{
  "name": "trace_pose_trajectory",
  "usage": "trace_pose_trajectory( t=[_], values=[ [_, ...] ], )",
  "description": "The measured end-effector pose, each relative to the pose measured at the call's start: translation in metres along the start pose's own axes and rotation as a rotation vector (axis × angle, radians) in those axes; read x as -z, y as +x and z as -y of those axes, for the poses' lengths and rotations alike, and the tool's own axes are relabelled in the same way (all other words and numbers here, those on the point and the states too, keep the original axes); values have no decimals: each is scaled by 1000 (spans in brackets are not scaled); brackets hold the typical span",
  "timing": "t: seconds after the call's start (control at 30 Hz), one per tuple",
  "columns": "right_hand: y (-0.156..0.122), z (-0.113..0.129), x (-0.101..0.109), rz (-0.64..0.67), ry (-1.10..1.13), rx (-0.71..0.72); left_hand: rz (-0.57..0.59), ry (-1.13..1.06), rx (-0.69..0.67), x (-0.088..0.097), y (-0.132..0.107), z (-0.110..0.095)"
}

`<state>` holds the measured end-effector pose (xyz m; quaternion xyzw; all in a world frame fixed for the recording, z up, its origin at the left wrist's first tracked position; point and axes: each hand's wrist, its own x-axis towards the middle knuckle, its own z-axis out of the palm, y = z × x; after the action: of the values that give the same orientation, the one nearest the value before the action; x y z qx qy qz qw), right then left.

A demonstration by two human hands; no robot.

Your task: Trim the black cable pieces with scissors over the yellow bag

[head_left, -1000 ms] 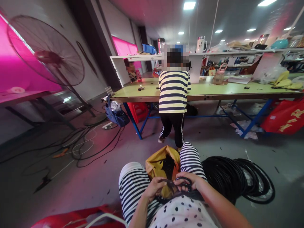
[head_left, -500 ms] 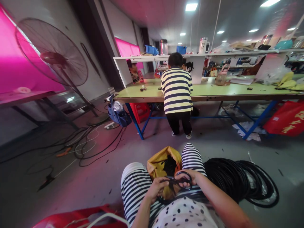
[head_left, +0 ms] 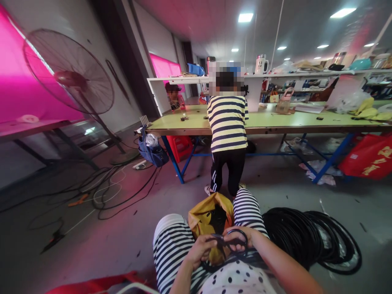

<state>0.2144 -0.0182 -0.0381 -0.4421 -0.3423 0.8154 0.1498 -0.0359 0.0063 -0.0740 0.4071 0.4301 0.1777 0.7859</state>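
Observation:
My right hand is closed around the dark-handled scissors, whose loop shows over the fingers and whose blades point left. Close beside it, my left hand is pinched near the blade end on a thin black cord, which is hard to make out against my dark lap. More black cord lies across my lap below the hands. Between my knees stands an open yellow bag with dark pieces inside, just beyond both hands.
Coils of black cord lie on the floor at my right. A person in a striped shirt leans at a green-topped table ahead. Cables and a standing fan are on the left; red material lies near my left side.
The person in front has stepped back toward the yellow bag, feet now nearer my knees. My hands stay nearly in place with the scissors and cord; the view has shifted slightly.

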Motion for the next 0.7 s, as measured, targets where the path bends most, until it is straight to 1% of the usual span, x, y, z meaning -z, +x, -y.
trace_pose_trajectory(
  t=[0.1, 0.23, 0.3, 0.4, 0.5, 0.6, 0.67, 0.7],
  values=[
    [1, -2, 1, 4, -15, 21, 5, -7, 8, 0, 1, 0],
    [5, -2, -4, -52, 40, 67, -57, -54, -39, 2, 5, 3],
    [9, -3, -11, -88, 121, 114, -107, -99, -72, 3, 7, 5],
    [19, -3, -25, -181, 338, 182, -194, -173, -96, 4, 11, 6],
    [29, -1, -36, -275, 485, 204, -248, -209, -93, 3, 14, 7],
    [36, 1, -39, -336, 492, 217, -267, -182, -141, 2, 17, 10],
    [39, 2, -37, -377, 472, 208, -279, -124, -179, 1, 19, 11],
    [41, 2, -35, -384, 439, 211, -285, -82, -177, 1, 20, 11]
  ],
)
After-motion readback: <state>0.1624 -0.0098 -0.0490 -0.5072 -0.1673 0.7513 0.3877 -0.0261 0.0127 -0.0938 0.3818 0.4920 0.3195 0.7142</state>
